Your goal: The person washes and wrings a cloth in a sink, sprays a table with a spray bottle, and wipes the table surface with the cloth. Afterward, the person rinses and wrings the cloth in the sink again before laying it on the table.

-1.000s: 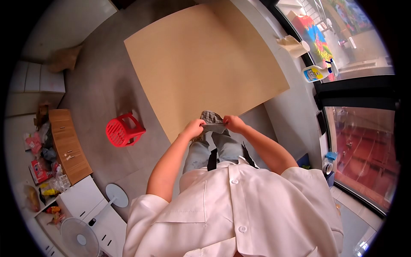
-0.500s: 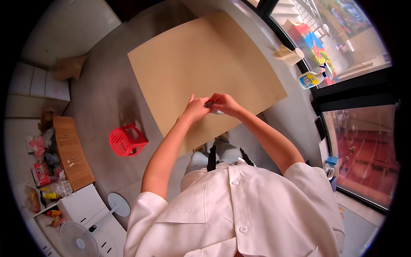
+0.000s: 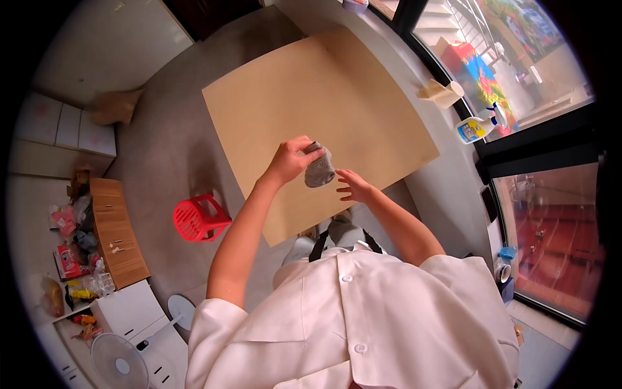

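While the left hand pinches the grey cloth near its upper edge, thumb against fingers, the right hand is released, fingers spread, just beside the cloth's lower end; whether a fingertip touches, cannot tell. Head view: cloth bunched, hanging in the air over the large tan board, near the edge closest to the wearer. Red stool apart, left of board; spray bottle by the window, right. Handling, as judged: a firm pinch at the rim, slack left below, lets the layers settle; the free hand does best taking the loose edge between thumb and fingertips, without crushing the middle. Both wrists low and close should limit swing.
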A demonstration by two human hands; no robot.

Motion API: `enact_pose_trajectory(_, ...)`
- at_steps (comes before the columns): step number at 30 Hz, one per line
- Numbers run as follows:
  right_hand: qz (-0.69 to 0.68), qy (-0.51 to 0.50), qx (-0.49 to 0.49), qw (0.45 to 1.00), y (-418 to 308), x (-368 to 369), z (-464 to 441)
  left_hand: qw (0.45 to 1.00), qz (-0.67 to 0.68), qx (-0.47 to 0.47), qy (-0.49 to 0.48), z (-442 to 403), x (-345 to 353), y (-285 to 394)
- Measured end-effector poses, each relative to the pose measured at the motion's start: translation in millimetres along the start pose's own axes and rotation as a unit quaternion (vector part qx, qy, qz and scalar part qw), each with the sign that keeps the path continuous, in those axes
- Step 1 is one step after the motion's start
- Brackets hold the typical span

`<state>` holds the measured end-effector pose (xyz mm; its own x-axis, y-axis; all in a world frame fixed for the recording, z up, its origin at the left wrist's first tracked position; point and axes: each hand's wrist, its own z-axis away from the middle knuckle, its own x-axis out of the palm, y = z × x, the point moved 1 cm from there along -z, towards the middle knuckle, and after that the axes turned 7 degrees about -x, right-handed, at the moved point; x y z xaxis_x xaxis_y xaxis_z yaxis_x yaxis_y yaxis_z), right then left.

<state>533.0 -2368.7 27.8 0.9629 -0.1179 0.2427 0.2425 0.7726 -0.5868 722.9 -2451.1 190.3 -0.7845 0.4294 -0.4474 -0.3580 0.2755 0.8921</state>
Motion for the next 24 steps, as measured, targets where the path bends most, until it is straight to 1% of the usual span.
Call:
enact_pose_trajectory(1,0.001,-0.001,-0.002,1.0,-2,-2,-4,1.0,0.009,-0.013,-0.018,1,-4,-1)
enact_pose_trajectory(3,-0.119,-0.056,-0.017,0.991,-8,-2,-9,0.999,0.016,-0.024,-0.035,4,-12,3)
enact_pose_trajectory(4,-0.149,-0.056,-0.03,0.987,-13,-3,-9,0.996,0.044,-0.046,-0.056,7,-16,8)
enact_pose_trajectory(5,-0.148,-0.058,-0.031,0.987,-19,-3,-10,0.992,0.071,-0.068,-0.075,9,-19,13)
enact_pose_trajectory(6,-0.161,-0.059,-0.038,0.985,-26,-3,-12,0.993,0.07,-0.067,-0.073,9,-20,11)
enact_pose_trajectory(7,-0.172,-0.061,-0.045,0.982,-32,-2,-14,0.986,0.109,-0.085,-0.088,10,-20,9)
enact_pose_trajectory(8,-0.17,-0.037,-0.041,0.984,-36,1,-17,0.978,0.148,-0.104,-0.102,11,-21,6)
enact_pose_trajectory(9,-0.167,-0.041,-0.041,0.984,-35,2,-24,0.979,0.146,-0.104,-0.097,12,-22,4)
enact_pose_trajectory(11,-0.046,-0.012,-0.036,0.998,-33,5,-37,0.969,0.196,-0.122,-0.088,15,-23,0)
enact_pose_trajectory(12,-0.044,-0.013,-0.037,0.998,-35,9,-37,0.969,0.196,-0.121,-0.085,17,-25,2)
enact_pose_trajectory(14,-0.053,0.065,-0.048,0.995,-37,15,-35,0.97,0.206,-0.124,-0.043,23,-31,5)
enact_pose_trajectory(15,-0.049,0.063,-0.048,0.996,-41,15,-33,0.97,0.207,-0.125,-0.04,27,-35,-4)
enact_pose_trajectory(17,-0.117,0.11,-0.058,0.985,-46,9,-27,0.978,0.153,-0.141,0.023,36,-43,-43)
enact_pose_trajectory(18,-0.136,0.124,-0.06,0.981,-47,2,-31,0.967,0.198,-0.143,0.072,41,-41,-62)
enact_pose_trajectory(19,-0.135,0.127,-0.06,0.981,-49,-5,-32,0.967,0.201,-0.143,0.071,46,-41,-66)
enact_pose_trajectory(21,-0.197,0.172,-0.064,0.963,-53,-17,-35,0.939,0.232,-0.207,0.149,56,-46,-77)
enact_pose_trajectory(22,-0.219,0.186,-0.082,0.954,-54,-25,-38,0.934,0.219,-0.201,0.199,58,-45,-93)
enact_pose_trajectory(23,-0.215,0.184,-0.105,0.953,-56,-31,-43,0.933,0.22,-0.202,0.199,61,-43,-108)
enact_pose_trajectory(24,-0.217,0.184,-0.122,0.951,-60,-34,-43,0.911,0.237,-0.265,0.208,65,-43,-114)
